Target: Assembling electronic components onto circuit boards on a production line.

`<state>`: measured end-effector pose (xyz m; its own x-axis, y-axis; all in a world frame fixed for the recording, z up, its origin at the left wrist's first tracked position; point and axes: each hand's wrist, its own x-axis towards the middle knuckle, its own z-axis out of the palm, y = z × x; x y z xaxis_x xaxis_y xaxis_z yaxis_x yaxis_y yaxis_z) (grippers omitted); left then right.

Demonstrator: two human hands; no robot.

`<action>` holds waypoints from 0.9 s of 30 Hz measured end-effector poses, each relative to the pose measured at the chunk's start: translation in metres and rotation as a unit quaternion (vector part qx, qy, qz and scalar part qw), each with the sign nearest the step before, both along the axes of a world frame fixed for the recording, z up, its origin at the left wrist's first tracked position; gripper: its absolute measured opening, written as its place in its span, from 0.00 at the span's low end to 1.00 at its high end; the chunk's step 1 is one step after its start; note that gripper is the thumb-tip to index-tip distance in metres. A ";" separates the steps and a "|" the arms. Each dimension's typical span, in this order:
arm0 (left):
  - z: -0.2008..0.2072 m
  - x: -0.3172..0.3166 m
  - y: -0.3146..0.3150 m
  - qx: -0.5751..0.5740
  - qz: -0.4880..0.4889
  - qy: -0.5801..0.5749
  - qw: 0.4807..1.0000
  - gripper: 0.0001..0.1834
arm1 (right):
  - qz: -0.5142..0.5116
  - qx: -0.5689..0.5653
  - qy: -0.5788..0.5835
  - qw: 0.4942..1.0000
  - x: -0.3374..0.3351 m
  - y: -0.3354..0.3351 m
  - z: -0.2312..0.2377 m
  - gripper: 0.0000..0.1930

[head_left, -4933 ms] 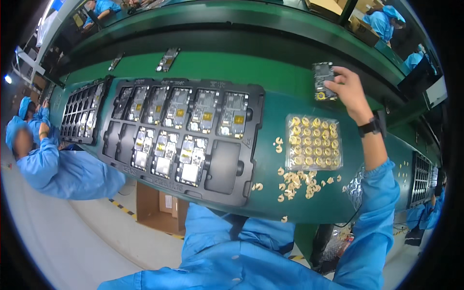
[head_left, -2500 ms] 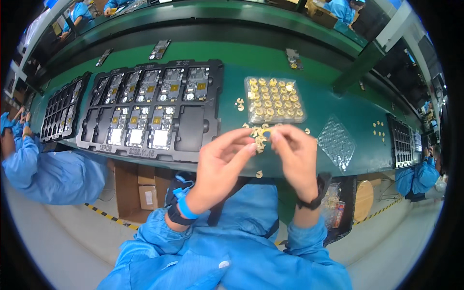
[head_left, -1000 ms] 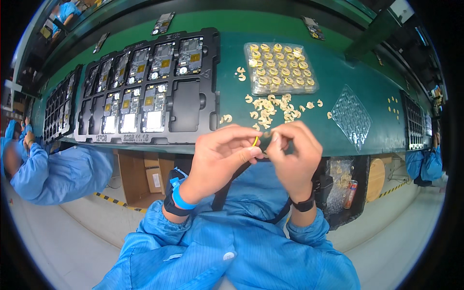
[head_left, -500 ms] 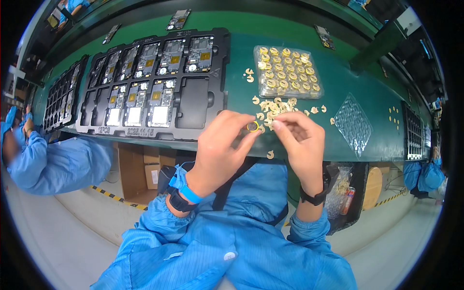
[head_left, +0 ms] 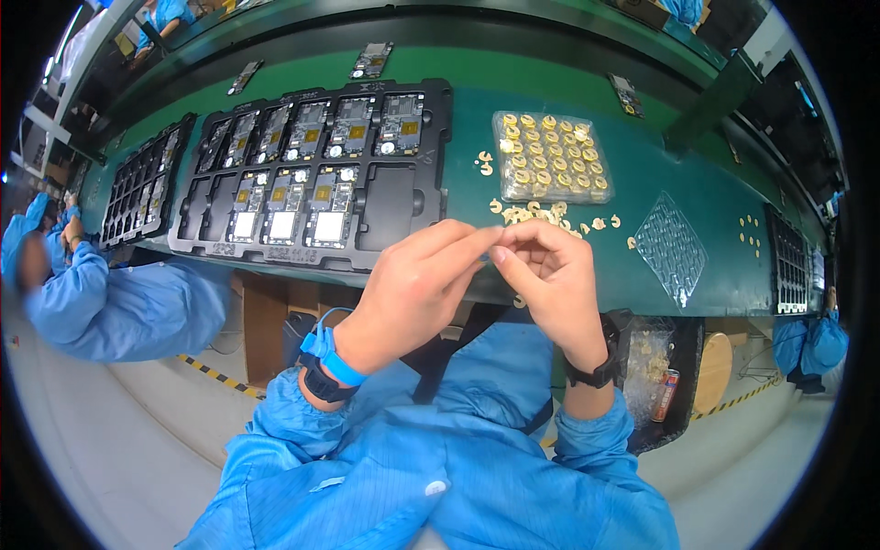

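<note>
My left hand [head_left: 422, 280] and my right hand [head_left: 550, 275] meet at the fingertips above the table's near edge, both closed in a pinch. Between the left fingers sits a small round yellow-rimmed part, now almost wholly hidden by them. What the right fingertips hold, if anything, cannot be made out. Just beyond the hands lies a loose pile of small cream C-shaped pieces [head_left: 541, 214]. Behind it stands a clear plastic tray [head_left: 600, 191] filled with rows of round yellow parts [head_left: 548, 147].
On the left, a black tray [head_left: 385, 206] holds several circuit boards [head_left: 351, 124]; another black tray [head_left: 142, 188] lies beyond it. A clear blister sheet [head_left: 672, 247] is on the right. Loose boards [head_left: 371, 60] lie at the back. A co-worker in blue [head_left: 128, 298] sits at left.
My hands have come together; the yellow-rimmed part, plain to see before, has gone behind my fingers. The whole view has shifted a little, so the table things appear lower and mostly farther right.
</note>
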<state>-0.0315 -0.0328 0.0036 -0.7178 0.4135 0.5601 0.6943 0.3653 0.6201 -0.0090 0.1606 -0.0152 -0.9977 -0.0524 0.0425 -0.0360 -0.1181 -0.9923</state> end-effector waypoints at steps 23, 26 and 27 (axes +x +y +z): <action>0.024 -0.053 -0.021 -0.067 -0.062 -0.028 0.995 0.27 | 0.119 -0.119 -0.117 0.979 -0.048 0.014 -0.003 0.04; 0.029 -0.124 -0.047 0.051 0.048 -0.165 0.984 0.21 | 0.068 -0.107 -0.079 0.989 -0.050 0.035 -0.008 0.02; 0.034 -0.155 -0.056 0.067 0.102 -0.165 0.979 0.18 | 0.025 -0.084 -0.072 0.994 -0.048 0.043 -0.008 0.02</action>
